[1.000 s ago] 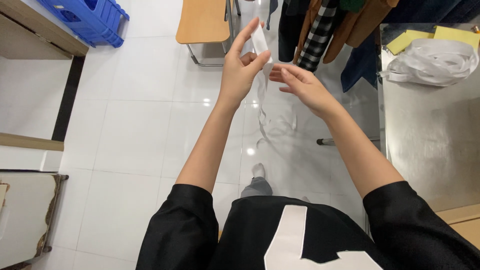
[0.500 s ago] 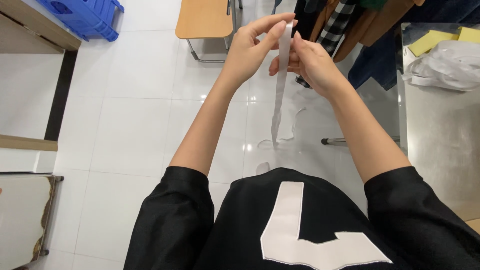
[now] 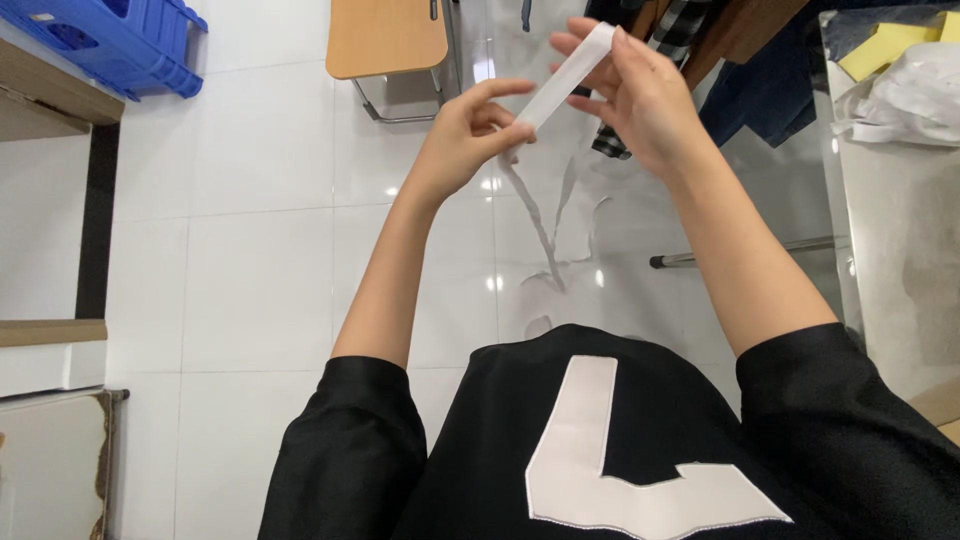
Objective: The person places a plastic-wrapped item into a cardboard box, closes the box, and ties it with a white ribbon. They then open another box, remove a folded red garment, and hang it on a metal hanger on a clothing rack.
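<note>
While both hands are raised over the white tiled floor (image 3: 260, 260), the left hand (image 3: 470, 140) is pinching the lower part of a white strip (image 3: 565, 75) in a closed grip, and the right hand (image 3: 640, 95) is pinching its upper end. Below the left grip, the strip's tail is hanging down. A wooden chair (image 3: 385, 35) is standing beyond.

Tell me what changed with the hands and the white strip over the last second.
The hands moved apart: the right hand now pinches the white strip's upper end, the left hand grips it lower, so the part between them runs slanted. A second ago both hands met near its top. The strip's tail still hangs toward the floor.
</note>
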